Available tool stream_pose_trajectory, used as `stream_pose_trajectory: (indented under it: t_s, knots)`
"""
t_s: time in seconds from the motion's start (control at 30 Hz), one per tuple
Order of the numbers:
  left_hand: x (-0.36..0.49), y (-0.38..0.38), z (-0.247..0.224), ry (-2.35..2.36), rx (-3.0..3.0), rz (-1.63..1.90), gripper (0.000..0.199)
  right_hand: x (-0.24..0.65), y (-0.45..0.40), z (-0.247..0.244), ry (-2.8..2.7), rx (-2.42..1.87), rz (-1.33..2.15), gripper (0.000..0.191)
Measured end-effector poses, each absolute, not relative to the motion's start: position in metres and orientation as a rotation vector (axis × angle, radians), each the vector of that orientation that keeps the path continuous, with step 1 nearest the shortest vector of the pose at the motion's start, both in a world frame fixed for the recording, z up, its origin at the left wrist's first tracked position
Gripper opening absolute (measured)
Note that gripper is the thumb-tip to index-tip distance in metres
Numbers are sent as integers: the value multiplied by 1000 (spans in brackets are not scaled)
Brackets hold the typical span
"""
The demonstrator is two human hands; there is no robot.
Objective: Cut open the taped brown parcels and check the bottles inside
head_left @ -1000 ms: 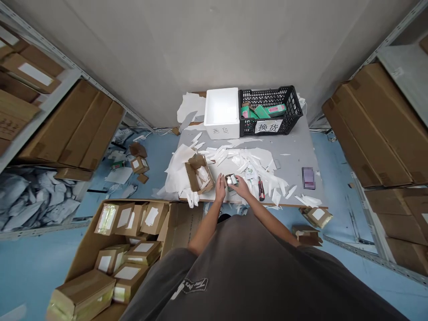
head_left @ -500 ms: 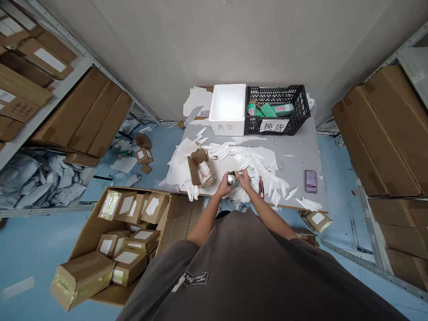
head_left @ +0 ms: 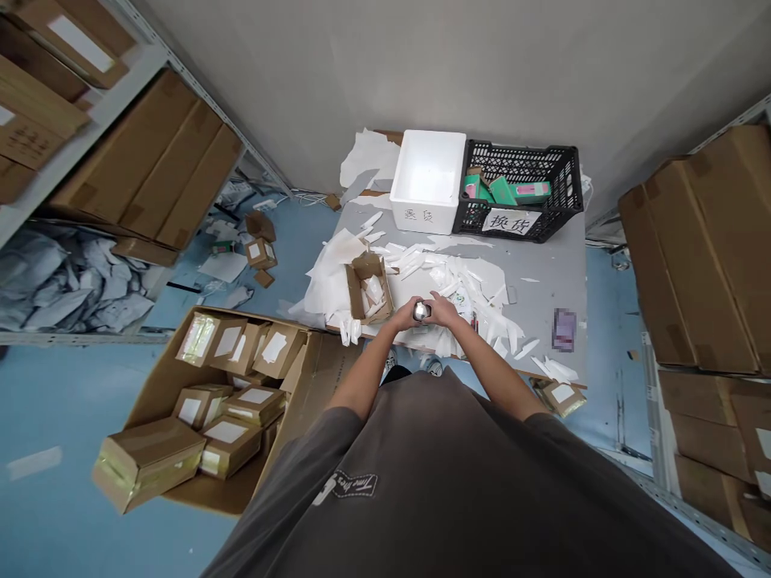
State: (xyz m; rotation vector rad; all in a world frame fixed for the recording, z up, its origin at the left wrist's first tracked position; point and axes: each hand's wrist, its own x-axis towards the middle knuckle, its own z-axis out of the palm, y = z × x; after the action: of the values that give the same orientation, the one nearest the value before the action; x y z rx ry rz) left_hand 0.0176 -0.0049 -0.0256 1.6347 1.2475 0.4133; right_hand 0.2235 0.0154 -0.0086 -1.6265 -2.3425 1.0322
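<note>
Between my two hands is a small shiny silver object (head_left: 421,311) with a rounded, mirror-like face; its exact kind is too small to tell. My left hand (head_left: 405,314) wraps its left side, fingers closed. My right hand (head_left: 442,311) grips it from the right, its fingers curled at the top edge. Both hands are over the front edge of the grey table (head_left: 545,277). An open cardboard box (head_left: 355,293) with white packing scraps in it stands just left of my left hand. Torn white paper and plastic (head_left: 482,289) lie right of my right hand.
At the table's back stand a white foam box (head_left: 425,215) and a black plastic crate (head_left: 519,222) holding green boxes. A pixelated purple item (head_left: 564,330) lies at right. A large carton (head_left: 153,361) of small parcels stands on the floor at left. Shelves of cartons (head_left: 687,257) flank both sides.
My right hand has closed in around the silver object, and a brown piece by its fingers no longer shows. The object is turned more upward. The camera view has shifted slightly.
</note>
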Motion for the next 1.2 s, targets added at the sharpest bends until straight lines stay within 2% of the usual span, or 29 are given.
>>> stream_pose_trajectory:
  t_s: [0.17,0.4,0.53,0.63,0.73,0.8,0.87,0.97,1.1,1.2]
  knots:
    - [14,-1,-27,1189,1591,447,101,206,32,-3,-2528,-1561,1013,71]
    - [11,5,-26,1177,1671,406,80,218,21,35,-2356,-1553,1081,53]
    - [16,5,-30,1240,1661,408,75,235,22,77,-2078,-1567,1138,53]
    - [20,1,-31,1239,1639,444,87,241,28,109,-1849,-1534,1244,52]
    - [20,-7,-21,1238,1626,546,116,243,33,138,-1587,-1487,1245,54]
    - [19,-11,-5,1237,1648,612,135,245,35,158,-1463,-1469,1189,57]
    - [15,-12,19,1221,1698,694,140,245,35,176,-1391,-1439,1140,59]
    - [8,-6,65,1138,1754,837,123,238,34,197,-1327,-1364,1118,62]
    - [1,5,114,1022,1699,851,103,221,31,208,-1218,-1293,1153,63]
    - [-3,7,129,1016,1571,864,98,206,24,206,-1197,-1196,1267,77]
